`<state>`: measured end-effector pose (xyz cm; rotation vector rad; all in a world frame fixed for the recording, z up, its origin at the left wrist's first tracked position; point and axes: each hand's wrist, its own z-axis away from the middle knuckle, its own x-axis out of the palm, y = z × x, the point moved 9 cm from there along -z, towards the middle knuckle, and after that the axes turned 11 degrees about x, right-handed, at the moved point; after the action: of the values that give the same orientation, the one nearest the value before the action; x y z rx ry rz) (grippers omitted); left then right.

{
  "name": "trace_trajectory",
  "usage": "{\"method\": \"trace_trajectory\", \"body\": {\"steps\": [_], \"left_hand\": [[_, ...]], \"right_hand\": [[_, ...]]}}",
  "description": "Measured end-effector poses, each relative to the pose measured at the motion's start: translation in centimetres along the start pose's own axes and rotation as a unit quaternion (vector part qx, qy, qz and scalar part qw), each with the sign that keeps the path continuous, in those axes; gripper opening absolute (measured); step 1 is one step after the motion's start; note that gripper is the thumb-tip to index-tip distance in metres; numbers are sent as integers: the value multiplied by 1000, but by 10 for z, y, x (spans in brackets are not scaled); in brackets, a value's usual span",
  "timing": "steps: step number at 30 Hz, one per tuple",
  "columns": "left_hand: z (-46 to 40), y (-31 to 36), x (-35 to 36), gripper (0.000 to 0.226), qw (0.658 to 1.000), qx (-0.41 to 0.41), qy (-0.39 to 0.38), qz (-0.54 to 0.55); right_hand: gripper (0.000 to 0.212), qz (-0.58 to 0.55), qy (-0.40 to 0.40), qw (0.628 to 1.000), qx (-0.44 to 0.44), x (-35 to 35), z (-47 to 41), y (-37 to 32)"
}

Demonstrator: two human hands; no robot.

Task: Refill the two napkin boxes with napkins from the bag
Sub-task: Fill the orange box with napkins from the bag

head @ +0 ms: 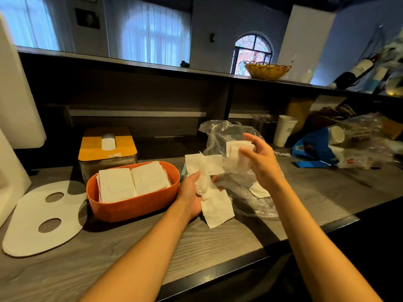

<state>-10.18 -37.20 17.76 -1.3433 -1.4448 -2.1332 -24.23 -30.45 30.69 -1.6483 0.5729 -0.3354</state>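
Two stacks of white napkins (133, 184) fill the orange oval box (130, 205), its long axis running 8 to 2 o'clock on the grey wood-grain counter (152, 247). At its 3 o'clock, the left hand (192, 192) grips loose crumpled napkins (209, 182), while the right hand (259, 158) pinches a few napkins (235, 158) over the clear plastic bag (229, 136). Behind, at 11 o'clock, stands the yellow-lidded box (106, 149), with curtained windows (150, 29) beyond.
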Motion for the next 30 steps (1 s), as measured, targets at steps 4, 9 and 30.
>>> {"method": "trace_trajectory", "body": {"steps": [4,9,30], "left_hand": [[-1,0,-2,35,1000,3,2,-29],[-2,2,-2,33,999,9,-6,-52],[6,5,10,37,999,-7,-36,27]], "right_hand": [[48,78,-79,993,-37,21,-11,-25],[27,220,-172,960,-28,57,-28,-14],[25,60,-306,940,135,84,-9,49]]}}
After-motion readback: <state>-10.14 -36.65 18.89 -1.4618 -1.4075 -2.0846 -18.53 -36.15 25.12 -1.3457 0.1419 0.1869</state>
